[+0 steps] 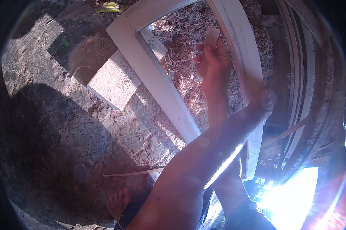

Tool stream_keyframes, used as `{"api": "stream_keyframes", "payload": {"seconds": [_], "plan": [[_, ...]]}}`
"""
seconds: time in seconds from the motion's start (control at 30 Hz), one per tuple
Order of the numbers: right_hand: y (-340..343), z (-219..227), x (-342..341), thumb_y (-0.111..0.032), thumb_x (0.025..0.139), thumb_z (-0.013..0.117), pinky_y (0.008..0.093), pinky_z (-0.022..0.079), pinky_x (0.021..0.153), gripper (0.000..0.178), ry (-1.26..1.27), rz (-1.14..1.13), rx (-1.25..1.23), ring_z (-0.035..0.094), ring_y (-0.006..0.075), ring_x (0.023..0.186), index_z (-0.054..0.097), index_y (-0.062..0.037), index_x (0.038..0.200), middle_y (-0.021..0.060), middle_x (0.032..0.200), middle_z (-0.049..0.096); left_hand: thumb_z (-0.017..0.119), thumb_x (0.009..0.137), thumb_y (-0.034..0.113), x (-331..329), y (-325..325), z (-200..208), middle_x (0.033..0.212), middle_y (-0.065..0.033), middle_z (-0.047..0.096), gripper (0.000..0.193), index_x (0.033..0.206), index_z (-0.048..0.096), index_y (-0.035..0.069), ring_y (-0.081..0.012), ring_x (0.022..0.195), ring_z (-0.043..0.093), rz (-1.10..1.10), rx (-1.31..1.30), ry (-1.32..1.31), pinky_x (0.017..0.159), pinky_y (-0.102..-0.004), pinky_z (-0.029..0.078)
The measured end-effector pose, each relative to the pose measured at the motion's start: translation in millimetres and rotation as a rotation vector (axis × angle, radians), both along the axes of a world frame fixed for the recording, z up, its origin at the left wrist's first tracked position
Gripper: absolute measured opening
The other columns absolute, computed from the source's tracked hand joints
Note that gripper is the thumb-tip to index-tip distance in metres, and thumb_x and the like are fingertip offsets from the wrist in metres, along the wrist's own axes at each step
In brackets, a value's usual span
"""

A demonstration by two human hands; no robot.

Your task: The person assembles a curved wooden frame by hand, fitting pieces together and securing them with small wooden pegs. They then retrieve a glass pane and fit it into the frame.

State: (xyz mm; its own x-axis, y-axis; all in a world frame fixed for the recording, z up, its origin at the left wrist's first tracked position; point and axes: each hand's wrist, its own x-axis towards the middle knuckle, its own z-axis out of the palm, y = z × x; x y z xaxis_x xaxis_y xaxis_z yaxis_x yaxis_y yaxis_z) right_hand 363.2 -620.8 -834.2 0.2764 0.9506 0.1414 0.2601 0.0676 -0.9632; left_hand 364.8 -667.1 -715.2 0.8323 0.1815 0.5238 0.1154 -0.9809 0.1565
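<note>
My forearms cross, the left one over the right. A pale wooden frame [165, 92] with a curved right-hand rail lies in front of me. Through its opening reaches my right hand [217, 57], closed around a small flat wooden block [211, 37] held upright, its fingers partly behind it. My left hand [263, 100] is on the curved right rail. Blur smears its fingers, so whether it grips the rail or holds something against it cannot be made out.
Wood shavings [184, 50] cover the ground inside the frame. A pale rectangular block [115, 81] sits by its left rail. Long timber strips [295, 76] stand at the right. A thin strip [134, 173] and a bare foot [118, 201] are at the lower left. Bright glare fills the lower right.
</note>
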Motion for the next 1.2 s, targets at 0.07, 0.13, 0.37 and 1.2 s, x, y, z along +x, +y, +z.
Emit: {"api": "stream_keyframes", "payload": {"seconds": [0.07,0.13,0.37,1.2], "plan": [[0,-1,0,-0.007,0.100,0.057,0.0241,0.049,0.057,0.034,0.017,0.017,0.028,0.062,0.0096,0.067,0.061,-0.0086,0.134,0.0063,0.095,0.069,0.061,0.093,0.057,-1,1,0,0.077,-0.0004,0.069,0.042,0.082,0.075,0.019,-0.0172,0.082,0.066,0.000,0.007,0.000,0.087,-0.0388,0.046],[0,-1,1,-0.007,0.100,0.056,0.0240,0.049,0.057,0.034,0.038,0.019,0.036,0.062,0.0093,0.067,0.060,-0.0087,0.134,0.0064,0.096,0.069,0.061,0.093,0.057,-2,1,-1,0.076,-0.0004,0.069,0.042,0.082,0.075,0.019,-0.0172,0.081,0.066,0.002,0.011,0.004,0.087,-0.0386,0.046],[-1,-1,1,-0.006,0.101,0.054,0.0228,0.047,0.055,0.040,0.014,0.020,0.010,0.062,0.0080,0.066,0.057,-0.0104,0.141,0.0053,0.098,0.070,0.061,0.093,0.056,-4,4,-2,0.075,-0.0004,0.069,0.041,0.081,0.074,0.019,-0.0170,0.080,0.066,0.036,0.040,0.003,0.087,-0.0381,0.046],[64,-3,-53,-0.010,0.099,0.061,0.0256,0.050,0.062,0.017,0.187,0.114,0.134,0.064,0.0090,0.073,0.069,-0.0045,0.113,0.0059,0.099,0.073,0.061,0.095,0.053,4,-5,-6,0.069,-0.0002,0.067,0.041,0.076,0.073,0.018,-0.0163,0.074,0.065,0.040,0.145,0.084,0.087,-0.0363,0.045]]}}
